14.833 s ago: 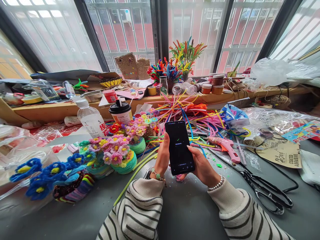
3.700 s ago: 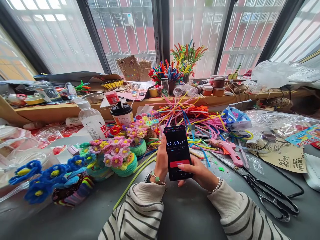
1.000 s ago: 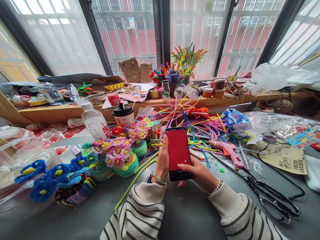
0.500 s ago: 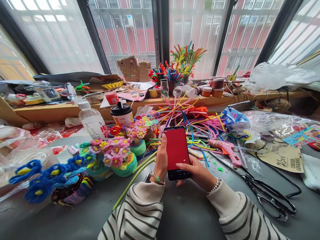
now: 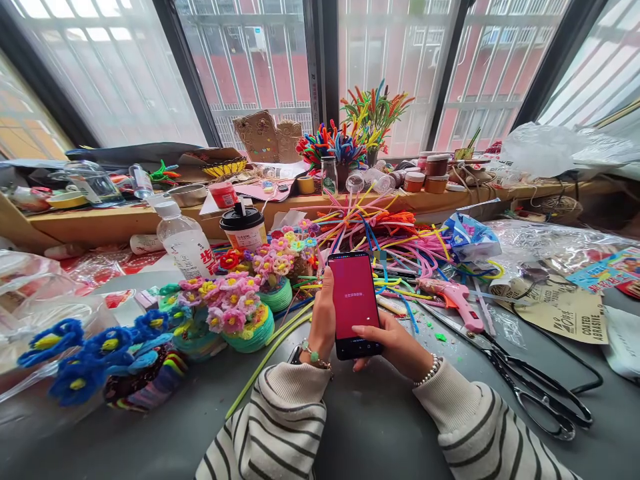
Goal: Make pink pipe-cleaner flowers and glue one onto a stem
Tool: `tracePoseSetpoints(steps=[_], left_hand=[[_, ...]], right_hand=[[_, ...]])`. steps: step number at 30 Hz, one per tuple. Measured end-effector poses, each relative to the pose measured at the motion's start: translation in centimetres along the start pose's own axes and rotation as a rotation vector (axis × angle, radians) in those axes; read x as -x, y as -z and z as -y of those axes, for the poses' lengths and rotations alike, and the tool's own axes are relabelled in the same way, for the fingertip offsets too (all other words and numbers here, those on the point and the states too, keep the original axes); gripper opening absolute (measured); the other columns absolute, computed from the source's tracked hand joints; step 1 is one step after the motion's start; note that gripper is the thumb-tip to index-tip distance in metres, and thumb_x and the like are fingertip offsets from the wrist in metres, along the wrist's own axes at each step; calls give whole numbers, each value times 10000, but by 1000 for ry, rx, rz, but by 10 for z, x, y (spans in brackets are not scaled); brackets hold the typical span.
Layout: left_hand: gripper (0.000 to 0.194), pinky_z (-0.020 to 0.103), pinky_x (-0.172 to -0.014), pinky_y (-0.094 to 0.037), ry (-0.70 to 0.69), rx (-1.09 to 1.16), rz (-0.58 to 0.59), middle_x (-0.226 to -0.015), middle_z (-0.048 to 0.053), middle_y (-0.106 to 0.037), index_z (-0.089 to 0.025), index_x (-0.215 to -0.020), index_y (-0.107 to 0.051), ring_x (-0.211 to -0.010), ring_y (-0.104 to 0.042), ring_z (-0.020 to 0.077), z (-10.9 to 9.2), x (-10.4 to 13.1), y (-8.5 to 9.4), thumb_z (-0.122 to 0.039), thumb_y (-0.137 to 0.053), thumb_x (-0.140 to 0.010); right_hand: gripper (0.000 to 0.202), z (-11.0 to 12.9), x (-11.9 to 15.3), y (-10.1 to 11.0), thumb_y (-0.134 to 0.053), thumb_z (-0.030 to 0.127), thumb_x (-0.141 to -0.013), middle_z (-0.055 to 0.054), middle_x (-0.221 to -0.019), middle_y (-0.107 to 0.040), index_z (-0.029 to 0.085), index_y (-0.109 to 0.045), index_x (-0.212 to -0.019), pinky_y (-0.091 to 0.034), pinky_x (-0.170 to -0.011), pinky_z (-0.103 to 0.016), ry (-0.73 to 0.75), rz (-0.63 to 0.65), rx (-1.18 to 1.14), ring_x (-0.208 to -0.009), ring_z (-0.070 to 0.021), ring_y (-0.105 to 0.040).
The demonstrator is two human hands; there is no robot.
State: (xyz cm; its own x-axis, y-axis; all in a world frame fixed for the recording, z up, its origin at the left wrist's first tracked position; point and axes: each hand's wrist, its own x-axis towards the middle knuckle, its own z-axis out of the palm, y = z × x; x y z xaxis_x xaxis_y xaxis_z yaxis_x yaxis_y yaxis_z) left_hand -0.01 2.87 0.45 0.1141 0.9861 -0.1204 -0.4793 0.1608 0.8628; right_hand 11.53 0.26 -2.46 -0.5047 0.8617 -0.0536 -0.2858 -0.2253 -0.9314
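A black smartphone (image 5: 354, 300) with a dark red screen and a short line of pale text is held upright above the grey table. My left hand (image 5: 323, 317) grips its left edge, thumb along the side. Around the lower right corner closes my right hand (image 5: 395, 341), its thumb over the bottom of the screen. The fingers behind the phone are mostly hidden. Left of my hands stand pink pipe-cleaner flowers (image 5: 233, 303) in a green pot and blue pipe-cleaner flowers (image 5: 107, 347). Beyond the phone lies a heap of loose pipe cleaners (image 5: 385, 230).
Large black-handled scissors (image 5: 537, 387) and a pink glue gun (image 5: 457, 300) lie to the right. At the left rear are a plastic bottle (image 5: 183, 240) and a lidded cup (image 5: 243, 228). A cluttered wooden ledge (image 5: 280, 210) runs below the windows.
Pale text has appeared on the phone's red screen, which now looks slightly more purple. Both hands keep the same hold and place.
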Motion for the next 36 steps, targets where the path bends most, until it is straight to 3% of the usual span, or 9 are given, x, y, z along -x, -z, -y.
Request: tracePoseSetpoints(steps=[19,29,36], left_hand=[[598,262,-504,-456,-16,-52,5,-660,84,-638,-97,-820,-599,-540,-586,168,6,-4,6,-627,-382,-648],[566,271,-591,-460,-61,-20,68,-728,76,-648,-106,-857,-609,-615,-591,167,3,-3,4,-595,-391,-671],[577,275,-627,-460,-52,-28,47,-724,77,-654,-105,-853,-610,-635,-596,171,3,-2,3,-601,-379,-672]], right_hand=[[306,-2,0,3,-571,270,-690,-28,-670,-609,145,-445,-939,-431,-363,-223,-17,1,-6,-478,-171,-608],[249,-1,-1,2,-593,294,-674,-10,-591,-614,144,-466,-827,-409,-337,-197,-6,13,-7,-426,-166,-599],[472,3,2,-1,-393,539,-738,-67,-679,-641,145,-473,-984,-440,-375,-242,-14,22,-116,-440,-168,-600]])
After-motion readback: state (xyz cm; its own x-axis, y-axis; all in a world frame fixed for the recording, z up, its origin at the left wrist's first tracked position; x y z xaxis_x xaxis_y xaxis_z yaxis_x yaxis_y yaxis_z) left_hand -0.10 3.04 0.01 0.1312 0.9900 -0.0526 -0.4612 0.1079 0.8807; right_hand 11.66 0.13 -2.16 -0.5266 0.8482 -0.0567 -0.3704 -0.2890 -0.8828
